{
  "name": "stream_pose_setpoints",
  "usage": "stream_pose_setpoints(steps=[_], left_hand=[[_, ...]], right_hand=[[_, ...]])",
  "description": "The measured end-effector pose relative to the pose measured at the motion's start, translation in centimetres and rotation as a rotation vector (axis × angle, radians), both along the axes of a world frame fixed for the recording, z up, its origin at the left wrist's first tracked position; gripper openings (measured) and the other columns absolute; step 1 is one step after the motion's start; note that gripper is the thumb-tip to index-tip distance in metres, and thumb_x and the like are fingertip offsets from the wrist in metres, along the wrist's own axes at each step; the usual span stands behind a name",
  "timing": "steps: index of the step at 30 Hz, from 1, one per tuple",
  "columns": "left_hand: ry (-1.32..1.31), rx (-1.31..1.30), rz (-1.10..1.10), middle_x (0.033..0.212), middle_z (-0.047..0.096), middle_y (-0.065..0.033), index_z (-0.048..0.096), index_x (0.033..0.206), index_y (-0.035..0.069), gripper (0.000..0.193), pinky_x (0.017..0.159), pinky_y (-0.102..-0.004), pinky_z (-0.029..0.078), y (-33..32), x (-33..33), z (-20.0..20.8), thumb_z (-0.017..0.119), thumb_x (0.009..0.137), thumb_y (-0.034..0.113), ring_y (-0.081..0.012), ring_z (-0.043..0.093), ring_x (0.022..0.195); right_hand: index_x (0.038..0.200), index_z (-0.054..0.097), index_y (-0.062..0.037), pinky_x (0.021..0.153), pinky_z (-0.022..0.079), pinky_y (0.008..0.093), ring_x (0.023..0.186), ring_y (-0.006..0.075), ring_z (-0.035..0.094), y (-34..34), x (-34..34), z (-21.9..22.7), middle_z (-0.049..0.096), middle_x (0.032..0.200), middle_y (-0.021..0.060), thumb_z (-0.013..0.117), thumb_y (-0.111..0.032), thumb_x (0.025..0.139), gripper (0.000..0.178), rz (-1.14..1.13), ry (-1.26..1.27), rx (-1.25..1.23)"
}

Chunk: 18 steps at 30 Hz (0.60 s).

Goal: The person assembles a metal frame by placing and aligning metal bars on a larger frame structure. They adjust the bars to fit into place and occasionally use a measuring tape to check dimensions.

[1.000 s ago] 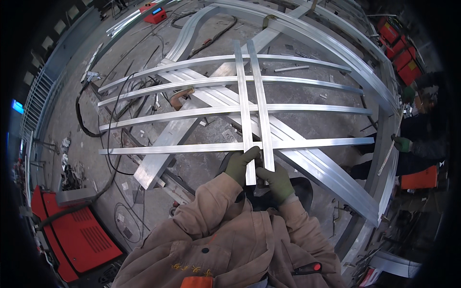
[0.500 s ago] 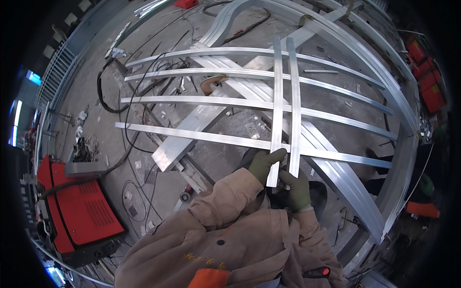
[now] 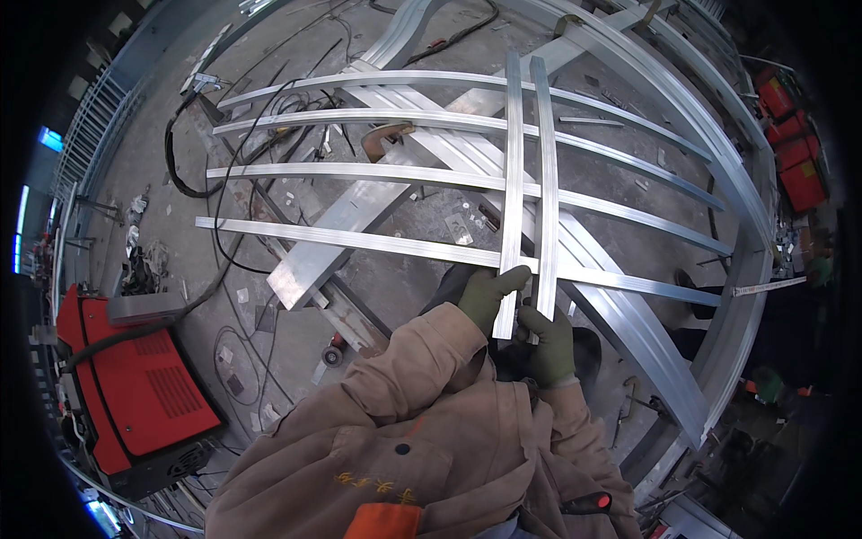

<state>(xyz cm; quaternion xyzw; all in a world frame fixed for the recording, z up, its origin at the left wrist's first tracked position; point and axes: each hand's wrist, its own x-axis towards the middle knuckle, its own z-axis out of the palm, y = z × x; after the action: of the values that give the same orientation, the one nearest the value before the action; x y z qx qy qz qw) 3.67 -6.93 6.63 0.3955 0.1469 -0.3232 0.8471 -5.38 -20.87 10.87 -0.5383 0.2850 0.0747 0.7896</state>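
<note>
The grey floor bears a red machine at left. Over four crossbars lie two bars: the left hand grasps the left bar, the right hand the right bar, both near their ends.

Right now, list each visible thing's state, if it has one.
Left gloved hand: closed on left crossbar
Right gloved hand: closed on right crossbar
Left crossbar: across four long bars
Right crossbar: likewise, roughly parallel
Four long bars: spaced apart
Tape measure: blade extended
Red vented machine: black cable lying across
</note>
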Motion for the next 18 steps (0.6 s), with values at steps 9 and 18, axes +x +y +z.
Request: stream_pose_setpoints(steps=[9,18], left_hand=[[-0.01,-0.022,0.007,0.089,0.075,-0.0073,0.076,0.116,0.005,0.027,0.059,-0.039,0.063,0.2,-0.1,0.7,0.085,0.109,0.029,-0.0231,0.077,0.069],[0.022,-0.029,0.008,0.087,0.074,-0.0076,0.075,0.114,0.005,0.028,0.056,-0.0378,0.062,0.3,-0.2,1.6,0.086,0.109,0.03,-0.0223,0.073,0.065]], right_hand=[[0.118,0.072,-0.0024,0.065,0.052,0.0305,0.07,0.0128,0.062,-0.3,-0.1,-0.8,0.066,0.082,0.002,0.082,-0.021,0.104,0.025,-0.002,0.021,0.005],[0.113,0.074,-0.0048,0.066,0.052,0.0307,0.072,0.0129,0.063,-0.4,-0.2,-0.6,0.064,0.081,0.0002,0.08,-0.026,0.106,0.023,0.019,0.02,-0.019]])
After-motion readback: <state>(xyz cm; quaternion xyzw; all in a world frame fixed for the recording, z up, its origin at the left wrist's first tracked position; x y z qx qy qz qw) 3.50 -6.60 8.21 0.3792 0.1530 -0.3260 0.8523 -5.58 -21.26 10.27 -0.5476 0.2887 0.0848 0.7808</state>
